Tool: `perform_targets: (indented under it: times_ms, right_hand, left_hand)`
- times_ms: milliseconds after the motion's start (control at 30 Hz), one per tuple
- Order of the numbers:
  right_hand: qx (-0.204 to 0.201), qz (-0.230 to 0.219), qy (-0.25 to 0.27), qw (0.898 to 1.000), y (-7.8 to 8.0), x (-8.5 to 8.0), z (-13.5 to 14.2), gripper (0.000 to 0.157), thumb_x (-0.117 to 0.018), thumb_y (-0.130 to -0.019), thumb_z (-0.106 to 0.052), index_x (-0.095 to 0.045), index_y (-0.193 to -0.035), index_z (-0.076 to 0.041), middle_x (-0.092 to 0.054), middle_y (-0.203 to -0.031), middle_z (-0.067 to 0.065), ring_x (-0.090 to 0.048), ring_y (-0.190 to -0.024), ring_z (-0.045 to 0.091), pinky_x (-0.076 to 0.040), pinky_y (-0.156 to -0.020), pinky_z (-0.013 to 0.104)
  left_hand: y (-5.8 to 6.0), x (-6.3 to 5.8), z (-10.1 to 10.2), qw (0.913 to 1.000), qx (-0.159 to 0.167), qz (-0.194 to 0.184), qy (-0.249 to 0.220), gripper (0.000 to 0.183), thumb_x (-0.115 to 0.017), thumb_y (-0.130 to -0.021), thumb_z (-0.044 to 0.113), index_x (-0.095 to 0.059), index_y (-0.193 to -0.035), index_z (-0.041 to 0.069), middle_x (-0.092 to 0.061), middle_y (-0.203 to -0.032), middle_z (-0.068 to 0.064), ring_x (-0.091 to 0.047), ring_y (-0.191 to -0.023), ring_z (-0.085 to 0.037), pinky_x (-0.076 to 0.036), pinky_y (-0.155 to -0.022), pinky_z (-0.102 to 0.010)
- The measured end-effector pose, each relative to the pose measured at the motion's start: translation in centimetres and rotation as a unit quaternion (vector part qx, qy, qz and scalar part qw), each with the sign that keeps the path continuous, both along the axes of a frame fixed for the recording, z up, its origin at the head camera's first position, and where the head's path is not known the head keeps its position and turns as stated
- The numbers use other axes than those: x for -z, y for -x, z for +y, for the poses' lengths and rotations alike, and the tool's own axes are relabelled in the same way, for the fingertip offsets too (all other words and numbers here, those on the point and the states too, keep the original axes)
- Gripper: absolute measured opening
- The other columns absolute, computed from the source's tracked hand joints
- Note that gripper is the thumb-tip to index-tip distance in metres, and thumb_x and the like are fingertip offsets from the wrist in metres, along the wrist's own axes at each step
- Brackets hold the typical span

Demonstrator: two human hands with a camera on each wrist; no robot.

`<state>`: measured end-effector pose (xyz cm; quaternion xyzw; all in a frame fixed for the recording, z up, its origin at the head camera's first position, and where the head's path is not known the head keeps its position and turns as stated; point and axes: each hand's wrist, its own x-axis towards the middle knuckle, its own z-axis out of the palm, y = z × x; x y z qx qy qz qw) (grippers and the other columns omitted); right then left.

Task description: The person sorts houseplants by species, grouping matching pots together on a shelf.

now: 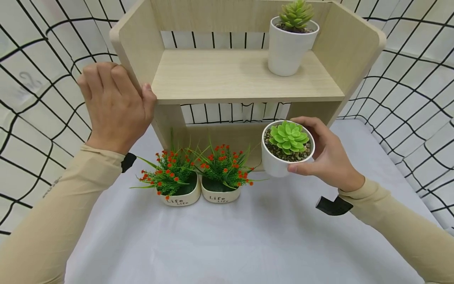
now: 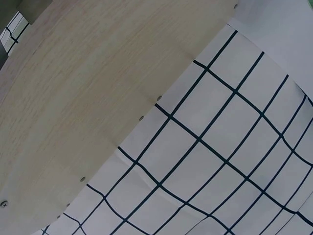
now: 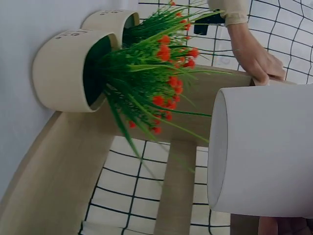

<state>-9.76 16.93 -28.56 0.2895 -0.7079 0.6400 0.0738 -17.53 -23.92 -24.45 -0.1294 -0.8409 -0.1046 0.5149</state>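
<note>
My right hand (image 1: 330, 157) grips a white pot (image 1: 274, 167) holding a bright green succulent (image 1: 289, 137), its thumb on the near side. The pot hangs above the table, tilted a little, in front of the lower level of a pale wooden shelf (image 1: 220, 75). In the right wrist view the same pot (image 3: 266, 152) fills the right side. With its thumb on the front edge, my left hand (image 1: 115, 104) holds the shelf's left side panel (image 1: 138, 43). That panel (image 2: 98, 83) covers much of the left wrist view, where no fingers show.
A second potted succulent (image 1: 291, 49) stands on the upper board's right end. Two cream oval pots (image 1: 220, 196) with red-flowered plants sit side by side before the shelf on a white-covered table (image 1: 227, 244). Black wire grid (image 1: 408, 90) surrounds the sides and back.
</note>
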Motion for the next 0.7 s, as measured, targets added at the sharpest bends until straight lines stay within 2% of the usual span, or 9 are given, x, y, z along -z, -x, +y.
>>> perform_targets:
  times_ms: [267,533,700]
  right_hand:
    - [0.015,-0.007,0.010,1.000,0.6,-3.2,-1.5,0.090,-0.076,-0.059,0.027,-0.055,-0.140,-0.006,-0.059,-0.140,0.009,-0.060,-0.120,0.017,-0.059,-0.091,0.021]
    - [0.007,-0.003,0.036,0.999,1.5,-6.4,-3.6,0.081,-0.084,-0.064,0.016,-0.057,-0.137,-0.006,-0.059,-0.138,0.010,-0.058,-0.122,0.022,-0.059,-0.093,0.023]
    - [-0.003,0.002,0.061,0.998,2.3,-7.7,-5.1,0.074,-0.081,-0.066,0.012,-0.059,-0.135,-0.006,-0.060,-0.133,0.010,-0.060,-0.120,0.022,-0.057,-0.096,0.024]
  left_hand:
    - [0.1,-0.1,-0.1,1.0000,-0.002,0.002,0.005,0.040,-0.037,-0.098,0.027,-0.044,-0.107,-0.011,-0.047,-0.109,-0.035,-0.034,-0.106,-0.053,-0.022,-0.095,-0.063]
    - [0.2,0.0,-0.2,0.9999,-0.003,-0.003,0.014,0.040,-0.037,-0.099,0.029,-0.044,-0.109,-0.009,-0.047,-0.109,-0.035,-0.034,-0.106,-0.052,-0.022,-0.094,-0.062]
    - [0.3,0.1,-0.3,0.9999,-0.002,-0.001,0.011,0.040,-0.037,-0.099,0.029,-0.043,-0.109,-0.009,-0.047,-0.109,-0.036,-0.034,-0.106,-0.052,-0.023,-0.095,-0.061]
